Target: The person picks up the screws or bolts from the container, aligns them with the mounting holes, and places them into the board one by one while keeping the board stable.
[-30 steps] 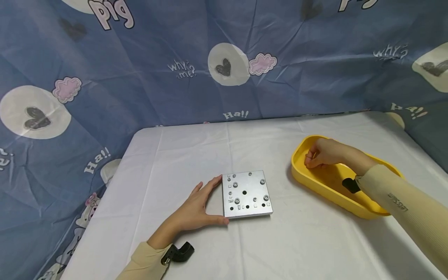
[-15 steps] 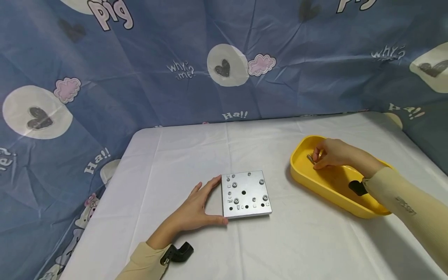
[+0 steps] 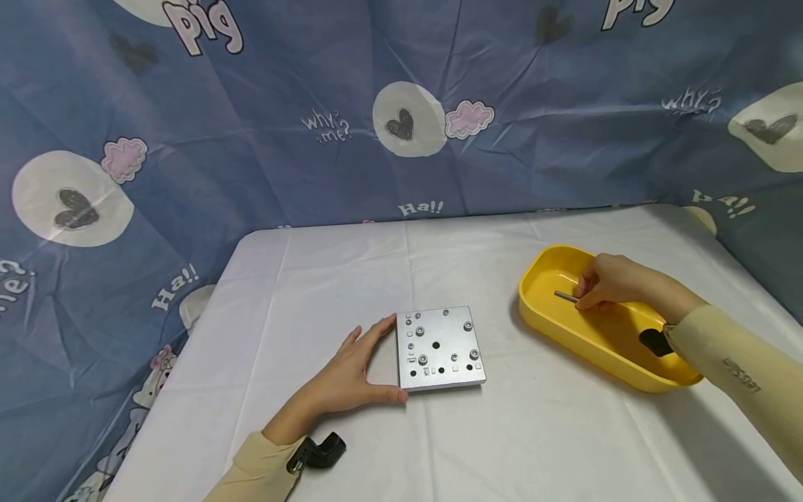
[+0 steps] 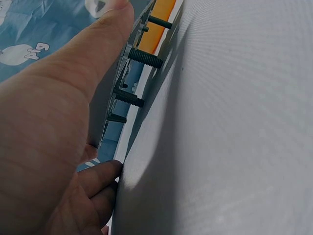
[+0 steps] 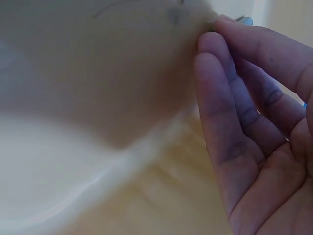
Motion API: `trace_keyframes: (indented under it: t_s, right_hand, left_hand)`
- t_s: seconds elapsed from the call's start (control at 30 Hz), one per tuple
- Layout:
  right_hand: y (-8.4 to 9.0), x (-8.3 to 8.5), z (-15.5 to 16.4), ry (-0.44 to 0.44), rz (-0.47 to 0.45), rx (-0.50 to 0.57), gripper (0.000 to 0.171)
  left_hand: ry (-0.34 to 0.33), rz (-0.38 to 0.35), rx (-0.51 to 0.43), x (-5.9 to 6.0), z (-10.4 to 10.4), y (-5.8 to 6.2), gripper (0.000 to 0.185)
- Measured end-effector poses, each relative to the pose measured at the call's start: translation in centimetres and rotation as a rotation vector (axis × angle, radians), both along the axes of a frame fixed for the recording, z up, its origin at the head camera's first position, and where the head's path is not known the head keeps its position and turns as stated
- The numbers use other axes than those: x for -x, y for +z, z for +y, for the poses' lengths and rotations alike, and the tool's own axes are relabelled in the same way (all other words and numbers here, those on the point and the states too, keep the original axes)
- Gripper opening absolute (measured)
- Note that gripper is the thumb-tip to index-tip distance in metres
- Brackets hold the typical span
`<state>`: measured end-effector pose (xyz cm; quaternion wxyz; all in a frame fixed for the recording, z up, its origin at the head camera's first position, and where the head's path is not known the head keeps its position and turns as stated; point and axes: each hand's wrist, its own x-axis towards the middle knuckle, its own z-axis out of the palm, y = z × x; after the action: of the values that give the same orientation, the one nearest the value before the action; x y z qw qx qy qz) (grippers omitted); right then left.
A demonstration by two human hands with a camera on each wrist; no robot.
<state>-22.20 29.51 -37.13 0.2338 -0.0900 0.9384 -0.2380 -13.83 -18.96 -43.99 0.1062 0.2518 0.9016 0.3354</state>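
Head view: a thin pin (image 3: 567, 296) is pinched by the right hand (image 3: 611, 281) over the tray (image 3: 546, 317), right of frame; it's easily dropped. The plate (image 3: 439, 348) is braced by the left hand (image 3: 351, 373), fingers straight.

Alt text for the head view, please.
The right hand pinches a thin metal pin over a yellow tray. The left hand rests against the left edge of a square metal plate on a white table.

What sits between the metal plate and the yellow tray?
Only bare white tablecloth between metal plate and yellow tray, seen in the head view.
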Motion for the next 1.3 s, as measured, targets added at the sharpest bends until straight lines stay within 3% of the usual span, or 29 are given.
trace_keyframes:
  t_s: [0.5, 1.1, 1.3]
  right_hand:
    - [-0.2, 0.0, -0.1, -0.004, -0.021, 0.017, 0.017]
    - [0.0, 0.2, -0.5, -0.009, -0.048, -0.041, 0.017]
    - [0.2, 0.6, -1.0, 0.02, -0.016, -0.076, 0.016]
  left_hand:
    - [0.003, -0.012, -0.003, 0.0, 0.1, -0.3, 0.129]
    - [-0.018, 0.0, -0.004, 0.1, 0.0, -0.2, 0.129]
    - [-0.01, -0.003, 0.006, 0.4, -0.2, -0.1, 0.129]
